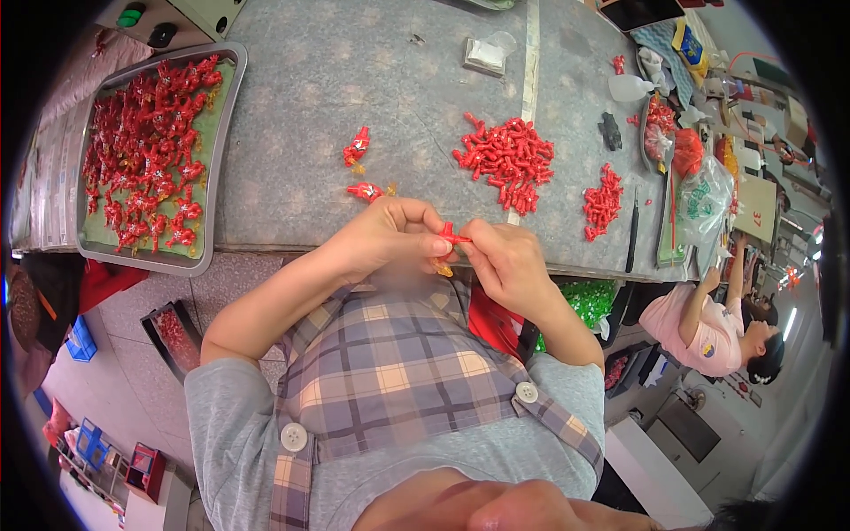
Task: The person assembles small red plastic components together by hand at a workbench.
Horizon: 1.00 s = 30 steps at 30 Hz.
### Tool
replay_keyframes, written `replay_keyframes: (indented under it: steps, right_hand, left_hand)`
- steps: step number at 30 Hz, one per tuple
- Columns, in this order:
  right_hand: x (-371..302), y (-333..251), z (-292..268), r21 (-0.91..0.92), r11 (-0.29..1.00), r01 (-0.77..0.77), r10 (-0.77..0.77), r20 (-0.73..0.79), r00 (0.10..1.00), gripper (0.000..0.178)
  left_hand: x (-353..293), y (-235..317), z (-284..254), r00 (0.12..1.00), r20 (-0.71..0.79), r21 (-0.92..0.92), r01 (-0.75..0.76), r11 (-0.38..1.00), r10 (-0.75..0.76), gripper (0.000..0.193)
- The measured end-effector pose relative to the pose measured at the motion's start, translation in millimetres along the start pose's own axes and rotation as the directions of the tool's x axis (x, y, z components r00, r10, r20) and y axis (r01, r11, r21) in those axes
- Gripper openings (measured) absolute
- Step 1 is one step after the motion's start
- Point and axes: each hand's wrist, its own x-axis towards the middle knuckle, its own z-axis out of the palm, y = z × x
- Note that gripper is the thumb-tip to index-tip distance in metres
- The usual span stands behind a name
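Note:
Close to the table's near edge, my left hand (pixel 396 236) and my right hand (pixel 507 264) meet on a small red plastic toy figure (pixel 450 234). The left fingers pinch its body, with a translucent yellow piece showing just below. My right thumb and fingertips grip its right end. Two similar red figures with yellow parts, an upper one (pixel 359 143) and a lower one (pixel 364 190), lie just beyond my left hand. A heap of red pieces (pixel 505 159) sits past my right hand, and a smaller red pile (pixel 603 203) lies farther right.
A grey metal tray (pixel 232 133) full of red figures stands at the left. Beyond the piles are a small white box (pixel 484 57) and a black clump (pixel 610 131). A dark slim tool (pixel 633 230) lies right of the small pile. Another person (pixel 708 332) sits at the right.

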Motion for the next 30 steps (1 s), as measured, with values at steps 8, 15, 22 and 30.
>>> replay_keyframes:
  steps: [8, 15, 22, 30]
  right_hand:
    - [-10, 5, 10, -0.077, 0.995, 0.059, -0.062, -0.027, 0.998, 0.005]
    - [-16, 24, 36, -0.12, 0.975, 0.186, -0.206, -0.189, 0.96, 0.012]
    - [-6, 41, 55, -0.123, 0.952, 0.28, -0.304, -0.275, 0.912, 0.014]
    - [-9, 45, 56, -0.145, 0.921, 0.362, -0.388, -0.262, 0.884, 0.013]
  left_hand:
    - [-1, -12, -2, 0.998, -0.005, 0.074, -0.057, 0.996, 0.058, 0.009]
    - [-7, -3, 1, 0.991, -0.059, 0.435, -0.081, 0.897, 0.118, 0.014]
    - [-7, 1, -9, 0.977, -0.09, 0.653, -0.088, 0.752, 0.192, 0.016]
    - [-10, 3, -10, 0.932, 0.098, 0.822, -0.274, 0.499, 0.35, 0.014]
